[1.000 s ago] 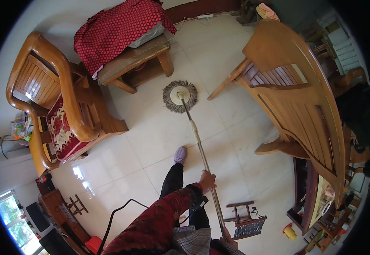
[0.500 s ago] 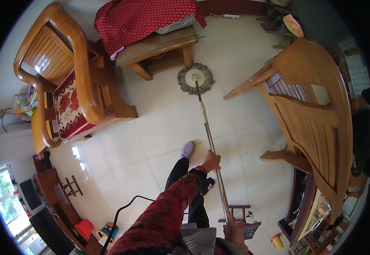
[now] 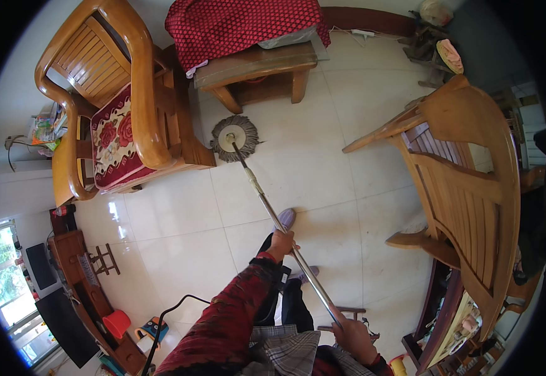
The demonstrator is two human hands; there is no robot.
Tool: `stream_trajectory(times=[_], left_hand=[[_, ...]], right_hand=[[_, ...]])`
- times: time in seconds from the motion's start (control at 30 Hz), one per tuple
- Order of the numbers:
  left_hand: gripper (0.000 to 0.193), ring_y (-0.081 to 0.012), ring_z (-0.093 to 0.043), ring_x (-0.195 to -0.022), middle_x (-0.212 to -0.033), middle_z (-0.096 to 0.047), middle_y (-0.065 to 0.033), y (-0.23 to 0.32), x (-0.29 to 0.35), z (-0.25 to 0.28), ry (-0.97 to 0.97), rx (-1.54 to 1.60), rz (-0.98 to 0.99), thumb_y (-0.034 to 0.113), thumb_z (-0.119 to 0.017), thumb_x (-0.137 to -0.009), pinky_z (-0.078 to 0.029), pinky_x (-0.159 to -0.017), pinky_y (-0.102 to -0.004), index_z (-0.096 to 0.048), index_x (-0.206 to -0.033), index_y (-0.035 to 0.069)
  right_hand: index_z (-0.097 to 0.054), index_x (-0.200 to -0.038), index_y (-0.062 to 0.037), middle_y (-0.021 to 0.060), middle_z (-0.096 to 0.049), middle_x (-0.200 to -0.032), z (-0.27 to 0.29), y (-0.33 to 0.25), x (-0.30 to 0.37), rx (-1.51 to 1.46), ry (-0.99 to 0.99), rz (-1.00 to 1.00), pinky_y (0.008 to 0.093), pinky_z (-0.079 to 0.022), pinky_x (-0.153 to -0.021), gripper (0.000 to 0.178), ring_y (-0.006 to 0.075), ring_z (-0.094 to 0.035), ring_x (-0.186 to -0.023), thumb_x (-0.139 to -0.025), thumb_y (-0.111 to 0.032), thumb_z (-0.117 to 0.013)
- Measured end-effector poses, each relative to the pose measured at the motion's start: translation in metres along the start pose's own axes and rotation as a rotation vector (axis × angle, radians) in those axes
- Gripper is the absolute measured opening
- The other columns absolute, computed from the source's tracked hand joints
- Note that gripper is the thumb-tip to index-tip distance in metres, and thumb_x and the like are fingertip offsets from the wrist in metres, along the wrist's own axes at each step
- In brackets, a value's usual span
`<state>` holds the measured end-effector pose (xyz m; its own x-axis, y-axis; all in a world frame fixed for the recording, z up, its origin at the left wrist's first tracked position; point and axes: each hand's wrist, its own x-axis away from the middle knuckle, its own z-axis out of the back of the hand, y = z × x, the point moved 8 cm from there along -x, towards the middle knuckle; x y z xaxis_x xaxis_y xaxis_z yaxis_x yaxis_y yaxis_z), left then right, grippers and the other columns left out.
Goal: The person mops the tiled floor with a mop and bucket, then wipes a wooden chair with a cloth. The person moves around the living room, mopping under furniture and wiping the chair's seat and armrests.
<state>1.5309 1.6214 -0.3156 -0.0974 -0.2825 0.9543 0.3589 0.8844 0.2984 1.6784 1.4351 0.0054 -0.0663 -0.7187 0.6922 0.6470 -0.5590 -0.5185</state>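
A mop point(image 3: 260, 193) with a long metal handle slants from lower right to upper left. Its round grey string head point(image 3: 234, 138) lies on the tiled floor, close beside the front foot of the wooden armchair point(image 3: 151, 94). My left hand point(image 3: 279, 244) is closed round the middle of the handle, its arm in a red patterned sleeve. Lower down, my right hand point(image 3: 356, 340) is wrapped round the handle's upper end, near my body. One of my shoes point(image 3: 286, 219) shows just beyond the left hand.
A low table point(image 3: 257, 69) under a red cloth point(image 3: 241, 28) stands beyond the mop head. On the right is a large wooden bench point(image 3: 458, 175). A small wooden stool point(image 3: 105, 259), a red bin point(image 3: 117, 323) and a dark cable point(image 3: 169, 326) are at lower left.
The mop head has swept left across the floor, from by the low table's leg to the armchair foot. My left hand has shifted left, and the right hand slightly right and up.
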Motion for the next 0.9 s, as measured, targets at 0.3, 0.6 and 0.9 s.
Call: stream_trajectory(times=[0.3,0.6,0.9], left_hand=[[0.012,-0.0264,-0.058,-0.056,-0.07,-0.054,-0.0101,0.068,-0.057,0.053,0.115,0.247,-0.131,0.015,-0.053,-0.092,-0.051,-0.049,-0.0407,-0.052,-0.095,0.004],[0.017,-0.0264,-0.052,-0.052,-0.061,-0.047,-0.0099,0.041,-0.025,0.013,-0.068,0.381,-0.156,0.009,-0.049,-0.089,-0.048,-0.049,-0.0479,-0.047,-0.072,0.005],[0.026,-0.0333,-0.064,-0.067,-0.074,-0.057,-0.0155,-0.134,0.026,-0.099,-0.186,0.252,0.061,0.021,-0.065,-0.09,-0.054,-0.057,-0.0514,-0.049,-0.1,0.004]], right_hand=[[-0.031,-0.15,-0.0227,0.0149,-0.058,-0.06,-0.005,-0.028,-0.08,0.242,0.191,0.121,0.0478,-0.049,-0.05,0.064,0.0345,-0.06,-0.052,-0.092,-0.023,-0.057],[-0.054,-0.115,-0.0007,0.0234,-0.065,-0.082,-0.034,0.031,-0.052,-0.527,-0.037,-0.058,0.0478,-0.049,-0.064,0.034,0.0428,-0.063,-0.075,-0.092,-0.025,-0.061],[-0.058,-0.11,-0.0048,0.0235,-0.065,-0.086,-0.07,0.123,0.107,-0.331,0.02,-0.3,0.0503,-0.05,-0.07,0.032,0.0452,-0.062,-0.081,-0.087,-0.026,-0.062]])
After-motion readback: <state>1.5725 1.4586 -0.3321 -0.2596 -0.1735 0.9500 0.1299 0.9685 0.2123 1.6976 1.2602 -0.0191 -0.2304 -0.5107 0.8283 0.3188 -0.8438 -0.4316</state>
